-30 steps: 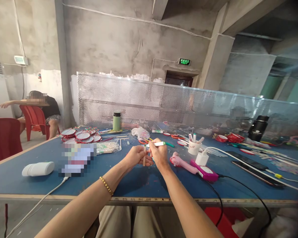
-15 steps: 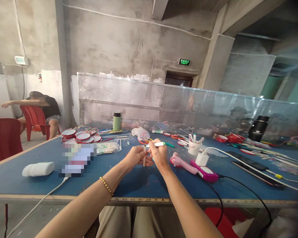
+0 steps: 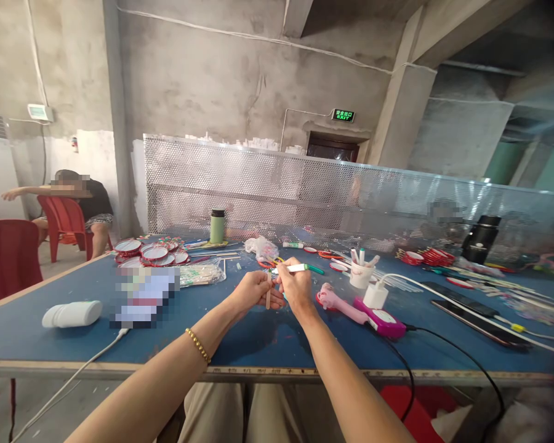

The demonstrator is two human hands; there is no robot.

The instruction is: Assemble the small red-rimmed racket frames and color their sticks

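Head view: clock centred on the flat wooden stick (image 3: 268, 300), twelve o'clock pointing away from the wearer.
Left hand (image 3: 250, 293): pinching the stick, thumb against fingers; a gold bead bracelet (image 3: 197, 346) circles its wrist.
Right hand (image 3: 297, 290): gripping a white-barrelled marker (image 3: 294, 268), nearly level, tip toward nine o'clock at the stick's upper end; cannot tell whether they touch.
Stick: upright in the picture, between the two hands, above the blue table (image 3: 166, 347).
Three o'clock: a pink-handled device (image 3: 341, 305); farther out, a white charger (image 3: 375, 296).
Nine o'clock: a phone (image 3: 144, 300) with a cable.
Ten o'clock: bagged sticks (image 3: 202, 274); beyond, red-rimmed discs (image 3: 154, 253).
Eleven o'clock: a green tumbler (image 3: 216, 227).
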